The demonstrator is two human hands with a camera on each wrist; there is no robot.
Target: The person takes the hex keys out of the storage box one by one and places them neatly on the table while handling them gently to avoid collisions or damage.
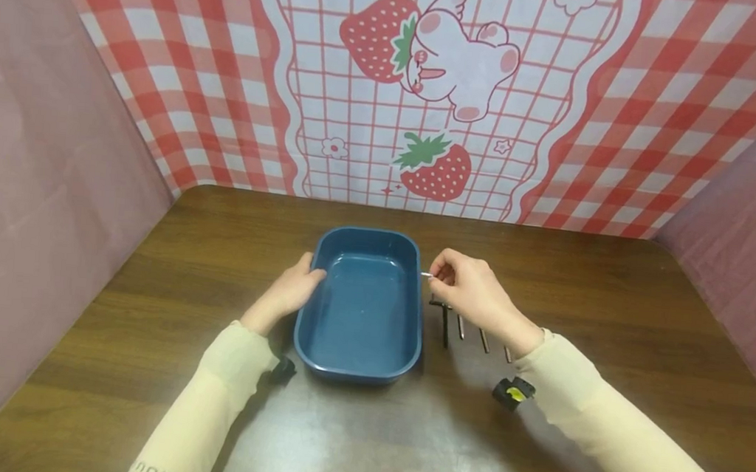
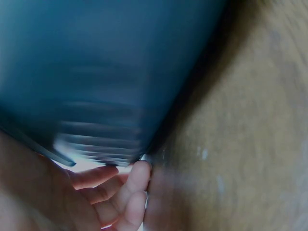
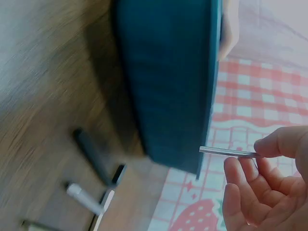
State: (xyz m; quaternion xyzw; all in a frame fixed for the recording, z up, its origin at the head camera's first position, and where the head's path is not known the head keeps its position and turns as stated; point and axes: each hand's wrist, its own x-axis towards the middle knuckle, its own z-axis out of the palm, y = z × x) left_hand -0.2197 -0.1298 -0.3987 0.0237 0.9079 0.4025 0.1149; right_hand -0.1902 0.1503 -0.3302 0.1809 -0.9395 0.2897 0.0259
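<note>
A deep blue rectangular plastic basin (image 1: pixel 361 316) with rounded corners stands on the wooden table, nothing visible inside it. At its left side my left hand (image 1: pixel 287 288) grips the wall, thumb over the rim; in the left wrist view the fingers (image 2: pixel 137 180) reach along the outside near the tabletop. My right hand (image 1: pixel 474 288) is just beyond the basin's right rim and pinches a thin, short metal rod (image 3: pixel 224 151) between thumb and fingertips. The rod points toward the basin wall; whether it touches cannot be told. Below this hand lies a dark rack-like piece with several metal prongs (image 1: pixel 483 340).
The brown wooden table (image 1: pixel 142 351) reaches back to a red-and-white checked cloth (image 1: pixel 211 67) with strawberry prints. Pink cloths (image 1: pixel 43 165) hang at both sides. A small black device (image 1: pixel 514 393) sits at the right wrist, another (image 1: pixel 283 369) at the left.
</note>
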